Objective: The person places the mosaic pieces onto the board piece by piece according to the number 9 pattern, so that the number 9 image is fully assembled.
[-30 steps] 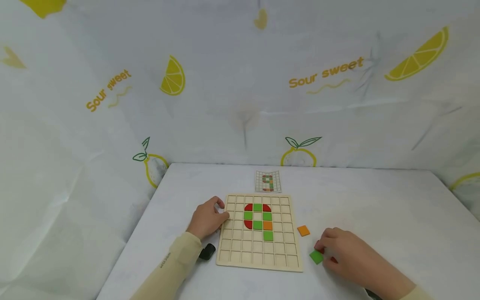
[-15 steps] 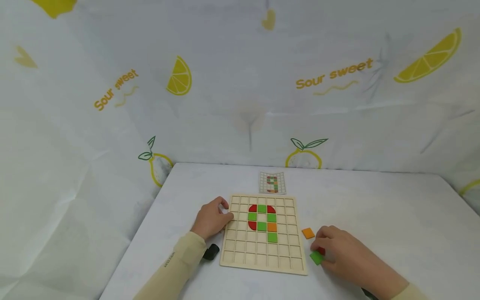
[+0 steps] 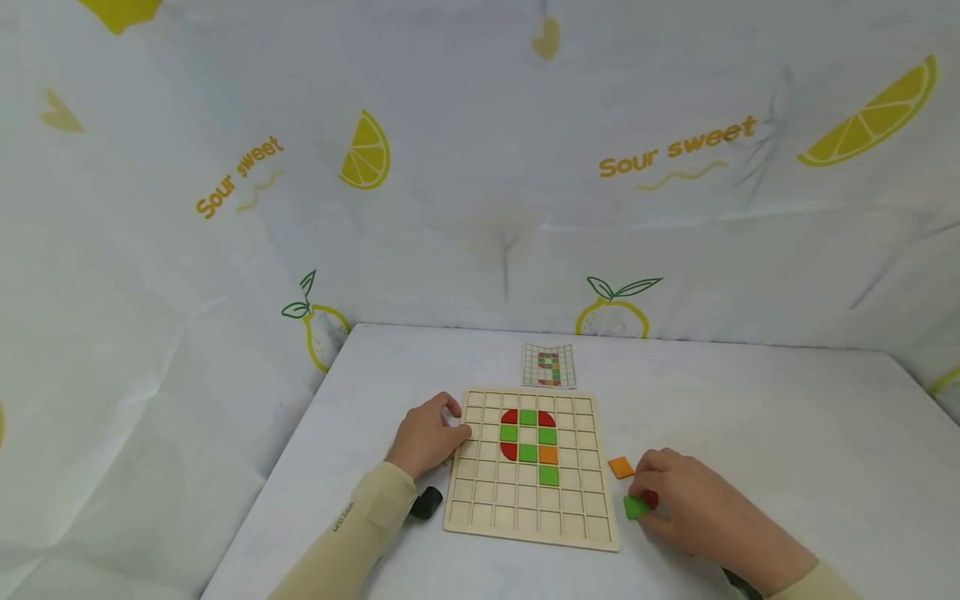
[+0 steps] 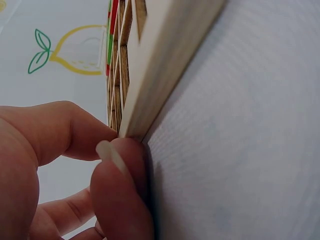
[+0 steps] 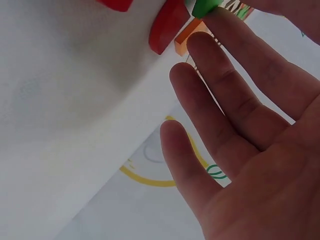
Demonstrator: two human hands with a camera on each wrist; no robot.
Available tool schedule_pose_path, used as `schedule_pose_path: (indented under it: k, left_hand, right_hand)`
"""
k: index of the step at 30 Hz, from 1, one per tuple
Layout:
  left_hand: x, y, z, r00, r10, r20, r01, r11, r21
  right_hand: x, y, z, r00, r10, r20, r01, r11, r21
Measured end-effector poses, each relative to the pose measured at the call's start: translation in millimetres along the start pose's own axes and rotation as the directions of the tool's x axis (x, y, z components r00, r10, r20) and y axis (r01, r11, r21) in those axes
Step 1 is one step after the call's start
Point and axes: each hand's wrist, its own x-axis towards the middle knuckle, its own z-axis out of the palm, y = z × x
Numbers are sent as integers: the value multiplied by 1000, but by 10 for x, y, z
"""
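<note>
A square wooden grid board (image 3: 525, 518) lies on the white table, with green, red and orange pieces set in several of its cells. My left hand (image 3: 426, 435) pinches the board's left edge, its fingertips at the rim in the left wrist view. To the right of the board, my right hand (image 3: 688, 493) pinches a green square tile (image 3: 635, 507) between thumb and index finger. Its other fingers extend loosely in the right wrist view. A red piece with a curved edge (image 5: 169, 27) lies beside the green tile, partly hidden by the hand in the head view.
An orange square tile (image 3: 621, 467) lies between the board and the right hand. Behind the board is a small printed pattern card (image 3: 549, 367). A black object (image 3: 427, 502) sits by the left forearm. Another red piece (image 5: 116, 4) shows in the right wrist view.
The right thumb and index finger have closed on the green tile, which has turned slightly. My left hand stays at the board's edge. The head view has shifted a little.
</note>
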Motion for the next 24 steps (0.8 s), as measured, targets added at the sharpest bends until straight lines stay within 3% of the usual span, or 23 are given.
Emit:
schedule_pose_path:
  k: [7,18,24]
  left_hand:
    - [-2,-8,-1,1000,2,-3,-2,1000,5]
    - [1,14,-3,1000,9,-3,-9,1000,13]
    - [-6,1,-21,1000,23,-8,-23,999,24]
  right_hand:
    - [181,-104,-74,991,101,83,-102,995,8]
    - [378,-366,-133,998,-69,9,69,997,38]
    - [484,-514,-118,995,-102,-1,102,992,70]
